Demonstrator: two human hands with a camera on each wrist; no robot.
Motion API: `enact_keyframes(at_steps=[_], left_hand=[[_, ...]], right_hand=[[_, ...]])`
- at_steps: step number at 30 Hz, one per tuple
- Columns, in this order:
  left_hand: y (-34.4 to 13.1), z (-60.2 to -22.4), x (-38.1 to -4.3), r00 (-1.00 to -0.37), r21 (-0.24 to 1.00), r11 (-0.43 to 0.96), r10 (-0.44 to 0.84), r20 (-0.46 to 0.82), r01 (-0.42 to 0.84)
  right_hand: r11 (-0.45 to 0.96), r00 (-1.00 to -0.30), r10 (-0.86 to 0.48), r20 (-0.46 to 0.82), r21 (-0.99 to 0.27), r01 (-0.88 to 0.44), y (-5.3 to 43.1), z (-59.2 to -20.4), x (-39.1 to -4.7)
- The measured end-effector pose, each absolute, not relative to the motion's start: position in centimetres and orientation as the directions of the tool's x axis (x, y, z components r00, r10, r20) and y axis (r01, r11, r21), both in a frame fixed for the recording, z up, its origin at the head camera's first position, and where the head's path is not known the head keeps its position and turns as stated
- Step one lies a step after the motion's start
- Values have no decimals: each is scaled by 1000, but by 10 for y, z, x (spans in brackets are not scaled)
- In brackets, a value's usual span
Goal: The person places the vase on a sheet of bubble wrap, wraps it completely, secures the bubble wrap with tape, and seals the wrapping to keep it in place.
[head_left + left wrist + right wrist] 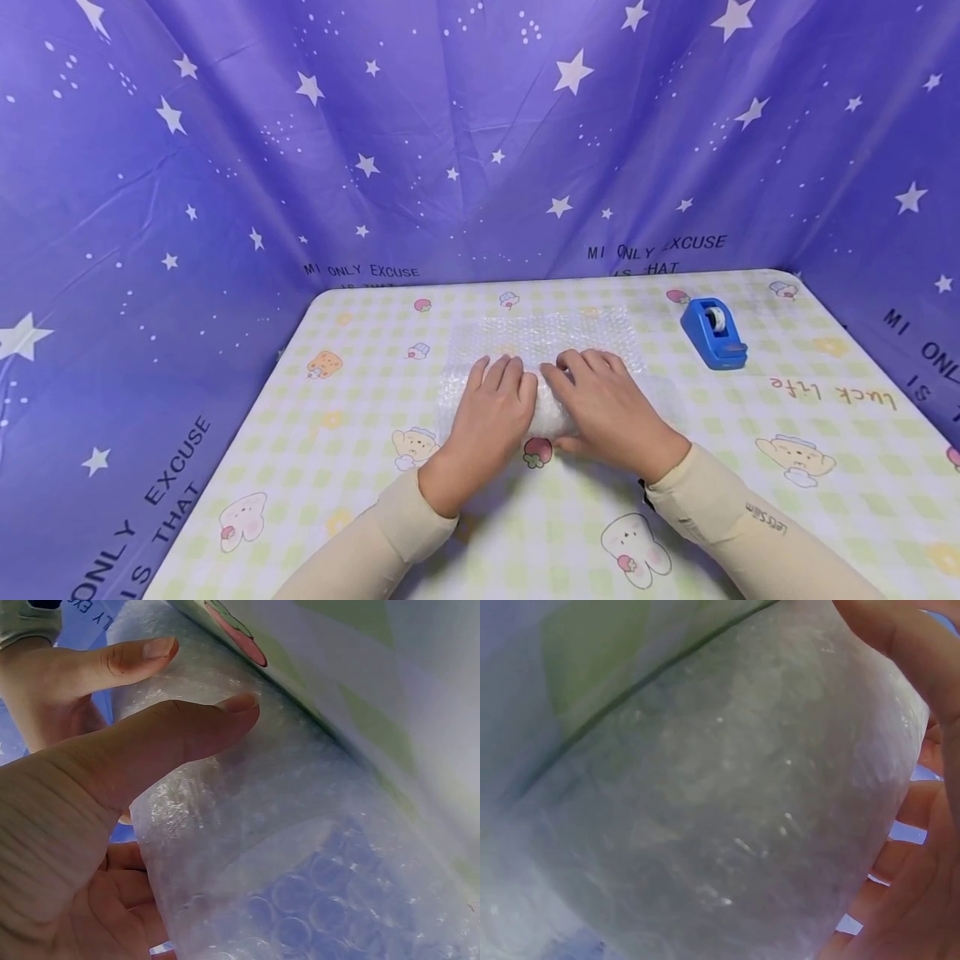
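Note:
A sheet of clear bubble wrap (547,332) lies on the table, its near part rolled into a thick bundle (546,417). My left hand (491,408) grips the left part of that bundle; in the left wrist view the thumb (180,727) rests along the near face and the fingers reach round the other side. On the right part, my right hand (611,408) holds the bundle the same way, with its fingers (911,832) round the far side in the right wrist view. Whatever the layers may enclose is hidden.
A blue tape dispenser (716,337) with a roll of tape stands at the back right of the table. The tabletop (285,467) has a green checked cover with cartoon prints. Purple star-patterned curtains (465,125) hang behind and at both sides.

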State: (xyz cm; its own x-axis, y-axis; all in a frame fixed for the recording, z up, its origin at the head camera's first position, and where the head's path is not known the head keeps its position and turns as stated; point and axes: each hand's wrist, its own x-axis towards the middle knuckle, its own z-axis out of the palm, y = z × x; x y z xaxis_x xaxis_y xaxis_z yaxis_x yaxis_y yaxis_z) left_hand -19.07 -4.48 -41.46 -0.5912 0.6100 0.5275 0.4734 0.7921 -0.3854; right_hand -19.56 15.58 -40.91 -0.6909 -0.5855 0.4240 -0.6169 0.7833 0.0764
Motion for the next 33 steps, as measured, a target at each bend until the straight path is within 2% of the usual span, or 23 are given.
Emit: enact_keyframes(at_steps=[7,18,29,33], left_hand=[[-46,-416,-193,-602,-369,789,613,511,491],[-47,-418,-197,-563,-358,793,604,564,493],[-47,-420,-198,-499,-415,784,616,609,462],[-47,-421,-198,-497,-437,784,619,608,441]], right_hand=[[785,-690,-585,426,86,-613,155,-413,-198],[774,-669,-586,457,74,-628,156,-417,-202],[767,-652,-595,470,90,-635,156,-418,-203],[765,-642,-598,479,103,-636,156,-418,-204]])
